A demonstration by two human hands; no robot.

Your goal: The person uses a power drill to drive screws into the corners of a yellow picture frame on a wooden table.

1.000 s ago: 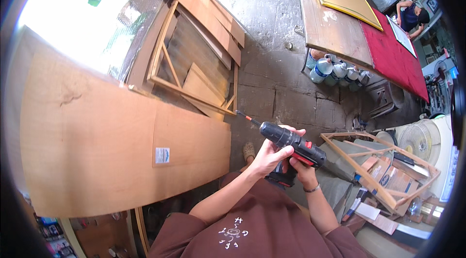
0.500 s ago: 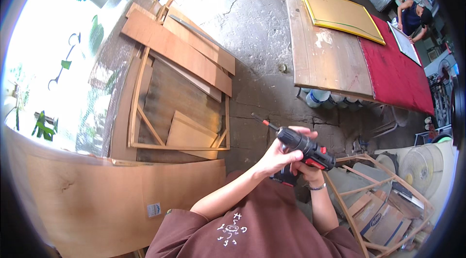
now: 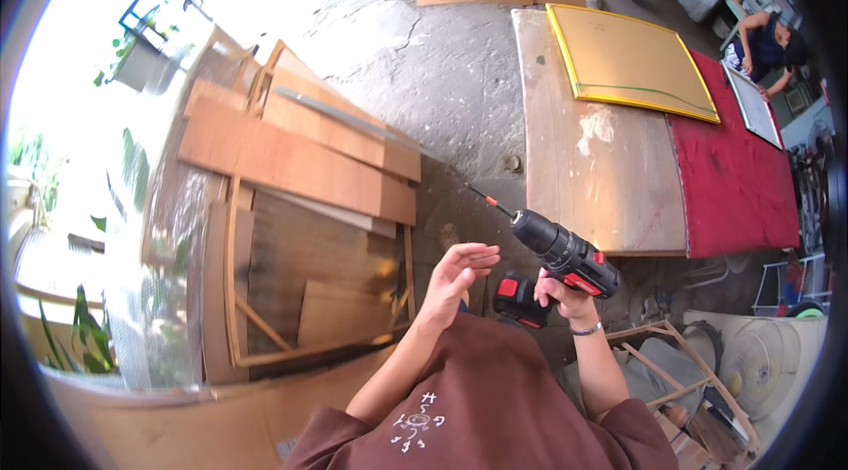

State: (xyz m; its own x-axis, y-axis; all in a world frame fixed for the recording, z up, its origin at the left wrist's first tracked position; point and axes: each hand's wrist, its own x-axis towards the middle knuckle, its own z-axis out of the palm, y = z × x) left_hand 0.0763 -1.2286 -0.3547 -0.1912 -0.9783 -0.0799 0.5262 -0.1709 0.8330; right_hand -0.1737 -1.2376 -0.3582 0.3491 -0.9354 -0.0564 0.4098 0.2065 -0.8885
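Observation:
My right hand (image 3: 565, 295) grips the handle of a black and red cordless drill (image 3: 556, 256), held at chest height. Its red-tipped screwdriver bit (image 3: 488, 201) points up and to the left, toward the concrete floor beyond. My left hand (image 3: 458, 276) is empty, with fingers spread. It hovers just left of the drill's battery base without touching it. A silver bracelet (image 3: 585, 329) sits on my right wrist. My brown shirt (image 3: 481, 408) fills the bottom of the view.
A stack of wooden boards and frames (image 3: 300, 205) lies on the floor at left. A long worktable (image 3: 601, 161) carries a yellow-edged panel (image 3: 632, 64) and a red cloth (image 3: 738, 178). Another person (image 3: 768, 37) bends over a white sheet at far right. A wooden frame (image 3: 680, 364) stands at lower right.
My left hand has let go of the drill and now hovers empty beside it. The view has swung away from the large plywood sheet toward the worktable.

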